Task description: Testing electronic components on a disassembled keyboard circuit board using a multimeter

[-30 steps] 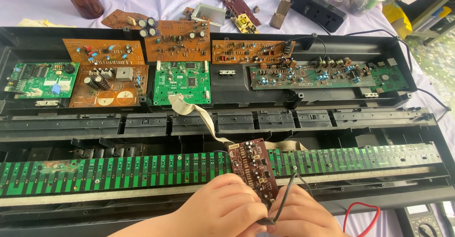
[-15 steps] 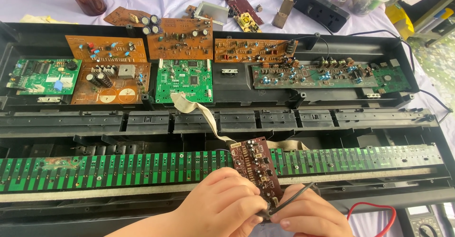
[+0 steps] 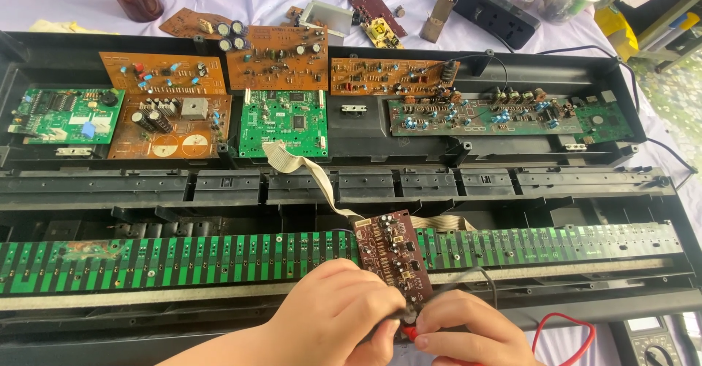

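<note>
In the head view, a small reddish-brown circuit board (image 3: 393, 256) studded with components is seen tilted just above the long green contact strip (image 3: 183, 260) of an opened black keyboard chassis (image 3: 365, 187), directly above and between both hands. A beige ribbon cable (image 3: 311, 179) runs from its upper end to a square green circuit board (image 3: 285, 122) in the chassis. The left hand (image 3: 340, 315) is curled shut around the small board's lower left edge. The right hand (image 3: 472, 333) is pinched together on a red probe tip (image 3: 412, 333) held at the board's lower corner, a thin black lead (image 3: 468, 274) arching over it. A red wire (image 3: 567, 329) is looped on the table beside a grey multimeter (image 3: 651, 340).
</note>
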